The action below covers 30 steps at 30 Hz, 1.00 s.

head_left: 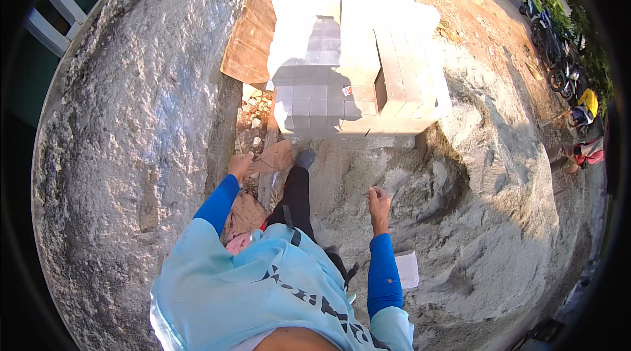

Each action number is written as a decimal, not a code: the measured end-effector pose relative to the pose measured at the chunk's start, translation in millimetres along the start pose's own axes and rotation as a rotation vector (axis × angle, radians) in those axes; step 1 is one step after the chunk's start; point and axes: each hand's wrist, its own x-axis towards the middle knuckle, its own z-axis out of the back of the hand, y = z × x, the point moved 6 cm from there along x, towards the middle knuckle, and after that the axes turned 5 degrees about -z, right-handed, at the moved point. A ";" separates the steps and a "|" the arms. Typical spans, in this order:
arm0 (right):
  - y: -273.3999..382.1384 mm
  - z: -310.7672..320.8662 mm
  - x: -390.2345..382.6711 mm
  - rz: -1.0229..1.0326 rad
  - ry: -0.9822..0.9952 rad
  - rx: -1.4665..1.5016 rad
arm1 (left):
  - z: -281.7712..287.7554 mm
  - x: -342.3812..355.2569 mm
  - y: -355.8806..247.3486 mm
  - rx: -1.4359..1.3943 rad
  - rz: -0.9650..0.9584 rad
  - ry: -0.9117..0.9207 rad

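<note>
Out ahead on the left, my left hand (240, 165) is closed on the edge of a crumpled brown sheet (273, 158), paper or cloth; I cannot tell which. The sheet spreads to the right, close to my dark shoe (305, 158). My right hand (378, 205) hangs over the grey sand on the right with its fingers curled in, and nothing shows in them. More crumpled brown material (246, 213) lies below my left hand, beside my leg. In front of me stands a stack of grey blocks (309, 101), partly in my shadow.
A flat brown sheet (248, 42) leans along the stack's left side. Heaped grey sand (499, 154) rises on the right, near a white piece (407, 269). A rough grey wall (138, 121) runs along the left. Far right are people (584, 114) and parked motorcycles (552, 42).
</note>
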 end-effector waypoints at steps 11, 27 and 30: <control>55.3 -184.2 95.0 -0.445 0.227 -0.422 | -58.5 429.1 -136.9 -0.365 0.002 0.087; 235.2 -352.2 375.4 -0.626 -0.171 -0.240 | -87.0 382.5 -97.0 -0.791 0.352 -0.273; 218.9 -338.7 438.2 -0.201 -0.180 -0.252 | -94.3 386.5 -126.7 -0.790 0.673 -0.093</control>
